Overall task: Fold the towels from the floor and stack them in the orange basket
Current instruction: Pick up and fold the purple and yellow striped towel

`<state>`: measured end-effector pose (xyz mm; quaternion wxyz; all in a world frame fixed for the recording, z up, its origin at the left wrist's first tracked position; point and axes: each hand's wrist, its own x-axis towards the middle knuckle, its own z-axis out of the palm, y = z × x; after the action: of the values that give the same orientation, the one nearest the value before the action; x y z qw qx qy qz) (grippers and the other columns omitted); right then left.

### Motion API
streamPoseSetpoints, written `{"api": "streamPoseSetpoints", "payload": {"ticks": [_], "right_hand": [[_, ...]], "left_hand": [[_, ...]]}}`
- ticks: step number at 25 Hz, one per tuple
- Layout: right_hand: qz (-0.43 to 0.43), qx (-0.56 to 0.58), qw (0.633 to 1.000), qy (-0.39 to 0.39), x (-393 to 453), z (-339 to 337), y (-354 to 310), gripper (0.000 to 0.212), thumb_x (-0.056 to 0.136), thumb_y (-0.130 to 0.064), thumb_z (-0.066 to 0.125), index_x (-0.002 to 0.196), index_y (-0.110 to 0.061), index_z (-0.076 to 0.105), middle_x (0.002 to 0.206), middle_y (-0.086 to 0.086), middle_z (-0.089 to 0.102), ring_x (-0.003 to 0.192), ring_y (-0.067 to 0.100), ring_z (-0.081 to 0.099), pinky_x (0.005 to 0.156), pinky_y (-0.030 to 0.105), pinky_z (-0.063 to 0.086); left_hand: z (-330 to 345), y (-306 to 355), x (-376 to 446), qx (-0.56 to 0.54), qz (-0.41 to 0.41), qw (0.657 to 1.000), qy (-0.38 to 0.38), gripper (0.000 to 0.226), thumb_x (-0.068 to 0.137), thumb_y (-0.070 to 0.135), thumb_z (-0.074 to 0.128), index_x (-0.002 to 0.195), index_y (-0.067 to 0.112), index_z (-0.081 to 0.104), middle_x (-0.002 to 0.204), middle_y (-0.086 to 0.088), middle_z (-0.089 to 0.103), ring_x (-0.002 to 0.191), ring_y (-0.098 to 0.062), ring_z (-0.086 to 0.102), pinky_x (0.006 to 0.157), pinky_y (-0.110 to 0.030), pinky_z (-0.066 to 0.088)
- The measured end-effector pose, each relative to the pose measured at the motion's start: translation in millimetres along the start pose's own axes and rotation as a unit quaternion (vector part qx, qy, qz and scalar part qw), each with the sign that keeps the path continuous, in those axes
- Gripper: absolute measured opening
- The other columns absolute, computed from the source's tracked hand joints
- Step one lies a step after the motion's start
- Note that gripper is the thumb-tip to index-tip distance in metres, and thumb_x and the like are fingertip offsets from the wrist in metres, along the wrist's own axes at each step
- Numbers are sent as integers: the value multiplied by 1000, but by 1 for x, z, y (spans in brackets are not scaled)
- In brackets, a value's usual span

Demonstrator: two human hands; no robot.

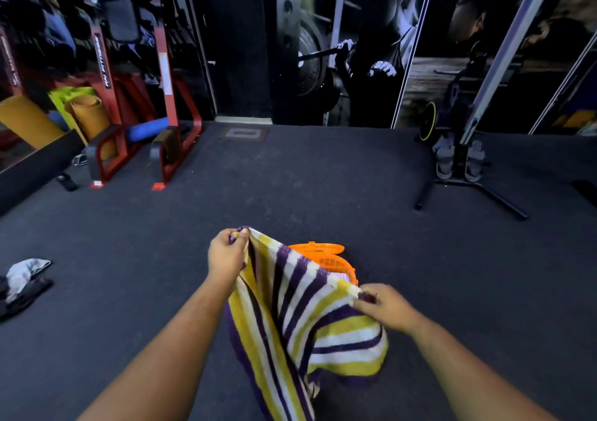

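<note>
Dark speckled rubber floor (323,178) spreads around the orange basket (336,264), a perforated plastic tub whose near side is hidden behind the striped towel (290,317). Both hands hold this fuzzy purple, yellow and white terry cloth up: left grip (226,254) and right grip (384,307) each pinch a top corner. Far left of the basket lies a crumpled grey towel (24,275); beyond, a red rack (164,97) reads "RN FITNESS".
</note>
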<state>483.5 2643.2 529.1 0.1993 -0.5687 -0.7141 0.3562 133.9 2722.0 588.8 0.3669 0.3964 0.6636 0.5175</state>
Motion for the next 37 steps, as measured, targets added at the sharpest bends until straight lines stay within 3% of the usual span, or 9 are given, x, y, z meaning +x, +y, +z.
{"api": "streamPoseSetpoints", "payload": {"ticks": [4, 9, 13, 18, 21, 25, 33, 35, 37], "right_hand": [[54, 199, 964, 167, 10, -10, -7, 50, 88, -57, 67, 67, -15, 49, 59, -12, 43, 59, 6, 42, 60, 33, 35], [58, -49, 993, 85, 5, -26, 10, 41, 84, -58, 74, 68, -24, 56, 59, -7, 52, 55, 6, 45, 54, 32, 35], [134, -68, 981, 120, -5, -24, 28, 40, 94, -48, 65, 74, -15, 58, 64, -4, 56, 63, 16, 54, 64, 42, 47], [87, 35, 983, 160, 15, -2, -30, 37, 98, -37, 64, 69, -16, 55, 63, -6, 50, 62, 6, 49, 57, 20, 34], [12, 122, 989, 79, 32, 16, -71, 32, 94, -42, 68, 70, -22, 61, 70, -8, 58, 68, 0, 51, 67, 27, 40], [-16, 164, 986, 25, 31, 13, -76, 22, 91, -40, 72, 83, -20, 72, 73, -11, 60, 69, 3, 52, 66, 29, 41], [40, 348, 914, 205, 9, 21, -74, 19, 98, -9, 65, 80, -14, 67, 70, -5, 68, 61, 4, 61, 57, 23, 51], [36, 294, 937, 184, 13, 28, -76, 3, 96, -11, 68, 96, -12, 66, 78, 1, 70, 64, 8, 64, 61, 31, 55], [10, 188, 973, 133, 17, 36, -75, 23, 94, -16, 71, 114, -23, 65, 77, -8, 67, 67, 1, 60, 68, 25, 50]], "left_hand": [[4, -11, 4, 51, -13, 999, -1, 29, 99, 34, 62, 78, 14, 58, 60, -2, 48, 48, -20, 49, 54, -42, 55], [-19, -17, 33, 30, -40, 993, 110, 38, 93, 45, 59, 70, 16, 51, 55, -1, 52, 49, -28, 53, 63, -50, 58], [-26, -29, 39, 108, -40, 988, 106, 39, 90, 52, 56, 73, 16, 57, 66, -6, 63, 71, -39, 68, 72, -51, 59], [29, -12, -15, 189, 68, 968, -148, 20, 94, 35, 69, 109, 23, 66, 93, 1, 70, 90, -20, 68, 76, -27, 49], [58, -14, -53, 178, 163, 884, -401, 41, 89, 43, 73, 126, 28, 63, 105, 0, 74, 94, -17, 71, 83, -32, 56], [58, -17, -62, 251, 231, 862, -374, 23, 93, 46, 62, 99, 26, 69, 84, 4, 70, 76, -12, 64, 75, -44, 54], [46, -13, -69, 71, 3, 943, -325, 15, 100, 27, 64, 114, 21, 64, 98, -11, 70, 84, -23, 68, 85, -44, 57], [59, -7, -86, -87, -124, 927, -343, 14, 102, 8, 57, 115, 13, 57, 98, -12, 69, 87, -24, 68, 86, -43, 56], [67, -3, -102, -168, -162, 907, -351, 17, 98, -5, 50, 105, 9, 57, 89, -12, 70, 80, -22, 68, 80, -38, 55]]}}
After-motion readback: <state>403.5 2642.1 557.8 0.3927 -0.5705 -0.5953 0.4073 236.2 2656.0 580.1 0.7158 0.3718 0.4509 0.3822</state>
